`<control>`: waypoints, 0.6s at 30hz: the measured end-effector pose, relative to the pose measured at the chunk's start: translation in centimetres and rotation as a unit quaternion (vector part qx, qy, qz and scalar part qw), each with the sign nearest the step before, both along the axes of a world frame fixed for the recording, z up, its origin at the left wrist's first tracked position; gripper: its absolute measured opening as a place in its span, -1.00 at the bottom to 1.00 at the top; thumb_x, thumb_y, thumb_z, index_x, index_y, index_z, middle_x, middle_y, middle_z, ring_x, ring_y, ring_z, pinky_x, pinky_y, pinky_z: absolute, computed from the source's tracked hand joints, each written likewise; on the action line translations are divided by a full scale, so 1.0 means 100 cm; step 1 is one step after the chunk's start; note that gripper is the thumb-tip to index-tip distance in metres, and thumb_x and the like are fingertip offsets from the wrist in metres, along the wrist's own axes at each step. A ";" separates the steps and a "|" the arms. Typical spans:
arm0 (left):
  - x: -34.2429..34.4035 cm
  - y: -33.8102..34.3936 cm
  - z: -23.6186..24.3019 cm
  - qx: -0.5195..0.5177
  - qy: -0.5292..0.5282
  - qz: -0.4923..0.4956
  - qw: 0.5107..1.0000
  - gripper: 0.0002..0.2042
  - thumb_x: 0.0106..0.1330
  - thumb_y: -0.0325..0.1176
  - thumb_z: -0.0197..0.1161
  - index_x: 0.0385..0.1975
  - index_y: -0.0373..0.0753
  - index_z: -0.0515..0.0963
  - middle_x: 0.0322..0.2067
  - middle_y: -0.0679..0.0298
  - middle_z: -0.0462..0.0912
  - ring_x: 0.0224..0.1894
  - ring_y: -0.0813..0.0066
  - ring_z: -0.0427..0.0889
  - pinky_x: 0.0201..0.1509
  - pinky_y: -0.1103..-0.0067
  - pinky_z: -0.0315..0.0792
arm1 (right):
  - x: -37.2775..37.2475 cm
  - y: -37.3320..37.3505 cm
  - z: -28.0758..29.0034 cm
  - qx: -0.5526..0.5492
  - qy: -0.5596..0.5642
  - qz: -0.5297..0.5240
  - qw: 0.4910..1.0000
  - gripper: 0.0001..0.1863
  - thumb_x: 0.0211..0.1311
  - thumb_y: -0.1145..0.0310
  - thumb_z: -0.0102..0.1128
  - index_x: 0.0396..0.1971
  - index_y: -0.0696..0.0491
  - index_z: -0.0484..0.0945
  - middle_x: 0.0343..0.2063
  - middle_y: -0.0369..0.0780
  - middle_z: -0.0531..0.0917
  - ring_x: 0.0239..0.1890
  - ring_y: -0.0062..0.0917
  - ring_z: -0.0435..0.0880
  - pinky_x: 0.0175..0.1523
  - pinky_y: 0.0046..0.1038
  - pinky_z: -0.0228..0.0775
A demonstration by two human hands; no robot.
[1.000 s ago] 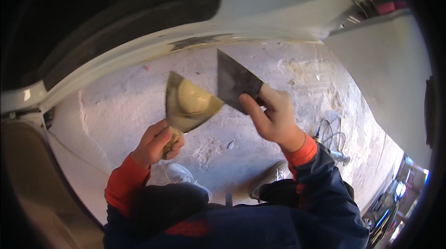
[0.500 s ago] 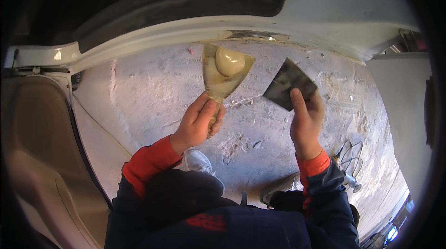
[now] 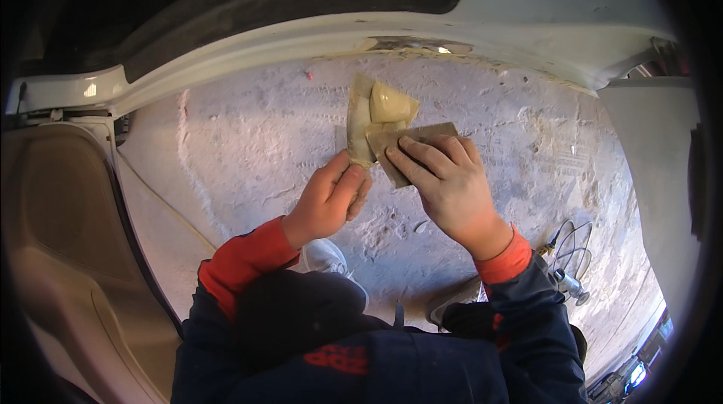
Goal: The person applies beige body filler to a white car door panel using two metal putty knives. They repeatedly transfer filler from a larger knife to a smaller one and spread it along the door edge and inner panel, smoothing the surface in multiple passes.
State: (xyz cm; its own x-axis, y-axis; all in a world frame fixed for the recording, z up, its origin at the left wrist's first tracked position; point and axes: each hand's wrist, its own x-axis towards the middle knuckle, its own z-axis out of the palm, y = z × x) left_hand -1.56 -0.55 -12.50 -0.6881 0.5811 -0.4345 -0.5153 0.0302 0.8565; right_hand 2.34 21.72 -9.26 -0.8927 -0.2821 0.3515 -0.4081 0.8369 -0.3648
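My left hand is closed round the handle of a putty knife, its broad blade pointing away from me. A mound of cream-yellow filler sits on the right part of that blade. In my right hand is a flat, dark rectangular spreader, with the fingers stretched across its top face. The spreader's left edge lies against the putty knife's blade, just below the filler, and covers part of it. Most of the putty knife's handle is hidden by my left fingers.
A pale car sill curves across the far side, with a bare, damaged patch edged in filler. An open door with brown trim stands at left, another pale panel at right. On the rough floor lies a metal tool with a cord.
My right hand has swung left and turned over, bringing the spreader onto the putty knife's blade. The knife has turned slightly, and the filler mound has been pushed into a more angular shape.
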 end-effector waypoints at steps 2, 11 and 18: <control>-0.001 -0.002 0.001 -0.024 -0.046 0.017 0.999 -0.81 0.58 -0.28 -0.17 -0.08 -0.22 0.37 -0.46 0.35 0.44 -0.64 0.69 0.32 -0.59 0.70 0.25 | 0.000 0.009 -0.002 -0.043 -0.008 0.027 0.999 -0.50 -0.11 0.57 0.23 -0.05 -0.04 0.67 -0.12 -0.25 0.68 -0.18 -0.31 0.59 -0.05 -0.36 0.44; -0.002 -0.010 -0.006 0.027 0.005 0.084 0.996 -0.72 0.57 -0.09 -0.14 -0.05 -0.18 0.31 -0.46 0.31 0.42 -0.66 0.66 0.33 -0.66 0.68 0.26 | 0.009 0.031 -0.062 -0.767 -0.184 -0.170 0.591 -0.66 0.33 0.50 0.13 0.08 0.22 0.49 -0.07 -0.22 0.65 -0.06 -0.56 0.62 0.05 -0.50 0.47; 0.005 -0.015 -0.004 -0.052 0.045 0.076 0.995 -0.62 0.53 0.05 -0.19 -0.31 -0.16 0.27 -0.55 0.36 0.30 -0.72 0.66 0.25 -0.72 0.70 0.18 | 0.027 0.126 -0.154 -0.871 0.089 -0.284 0.391 -0.87 0.25 0.49 0.17 -0.21 0.03 0.55 -0.30 -0.28 0.66 -0.20 -0.52 0.64 -0.10 -0.47 0.50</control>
